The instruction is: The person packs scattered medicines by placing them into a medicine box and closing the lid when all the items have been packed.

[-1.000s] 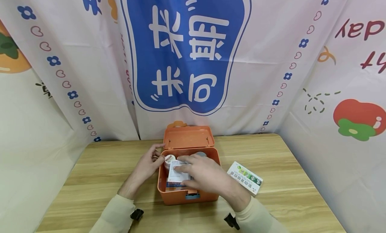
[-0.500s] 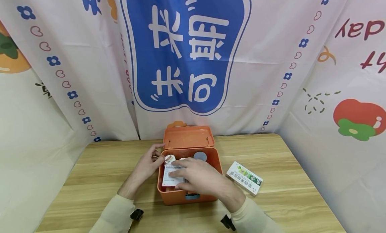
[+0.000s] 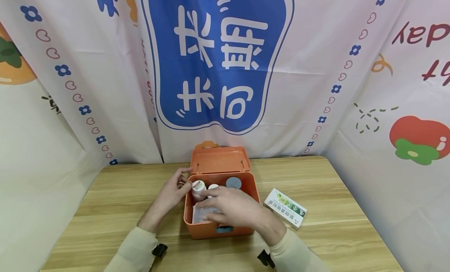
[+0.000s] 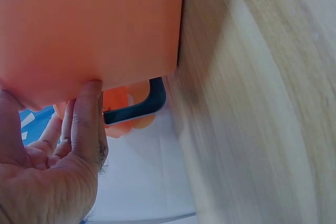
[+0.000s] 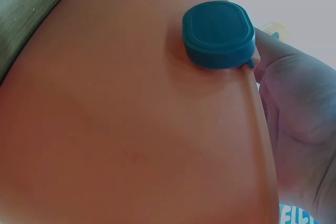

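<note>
An orange storage box (image 3: 221, 231) stands on the table with its lid (image 3: 219, 161) tipped back. My left hand (image 3: 171, 194) grips its left rear corner, thumb at the rim; in the left wrist view the fingertips (image 4: 90, 90) touch the outer wall. My right hand (image 3: 235, 205) reaches over the front right rim, fingers spread above a white medicine carton (image 3: 201, 214) low inside. The fingers look loose, and the carton's right end is hidden beneath them. Behind it stand a white-capped bottle (image 3: 198, 186), a smaller white cap (image 3: 213, 186) and a grey round lid (image 3: 233, 182).
To the right of the storage box a white and green medicine carton (image 3: 285, 208) lies flat on the wooden table (image 3: 140, 178). A teal latch (image 5: 218, 32) juts from the box's front wall. Printed cloth hangs behind and at both sides.
The white carton under my right hand has gone down deeper into the storage box and leans differently, uncovering more of the bottles. My right hand shifted slightly toward me; my left hand stayed put.
</note>
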Tool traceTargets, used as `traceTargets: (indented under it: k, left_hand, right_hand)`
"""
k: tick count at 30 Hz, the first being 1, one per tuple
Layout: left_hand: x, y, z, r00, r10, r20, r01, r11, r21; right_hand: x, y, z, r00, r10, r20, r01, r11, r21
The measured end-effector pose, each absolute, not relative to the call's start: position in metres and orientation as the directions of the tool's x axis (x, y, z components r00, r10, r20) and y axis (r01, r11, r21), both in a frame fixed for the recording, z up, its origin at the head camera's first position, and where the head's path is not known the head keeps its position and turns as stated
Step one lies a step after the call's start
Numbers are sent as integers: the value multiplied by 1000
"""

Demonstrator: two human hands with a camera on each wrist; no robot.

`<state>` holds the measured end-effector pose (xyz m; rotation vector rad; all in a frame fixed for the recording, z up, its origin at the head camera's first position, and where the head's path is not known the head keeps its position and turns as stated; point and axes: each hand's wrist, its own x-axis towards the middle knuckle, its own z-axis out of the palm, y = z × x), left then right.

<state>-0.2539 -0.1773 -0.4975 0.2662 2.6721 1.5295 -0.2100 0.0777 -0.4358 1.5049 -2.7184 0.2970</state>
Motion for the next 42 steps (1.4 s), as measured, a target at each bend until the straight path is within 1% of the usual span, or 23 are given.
traceTargets:
  k: [8, 20, 29, 42]
  left_hand:
    - [-254, -177, -497, -986, 163, 43, 119, 488, 865]
    - [-254, -177, -497, -984, 171, 54, 130, 476, 870]
    - [-255, -176, -499, -985, 165, 57, 134, 498, 857]
    - [-255, -177, -497, -986, 161, 41, 116, 494, 862]
  right_hand:
    - [-212, 91, -428, -585, -804, 106, -808, 568, -158]
    - [-219, 119, -420, -699, -710, 90, -707, 666, -238]
    - [-226, 142, -421, -739, -664, 110, -665, 697, -268]
    - [-236, 174, -424, -798, -595, 98, -594, 748, -294]
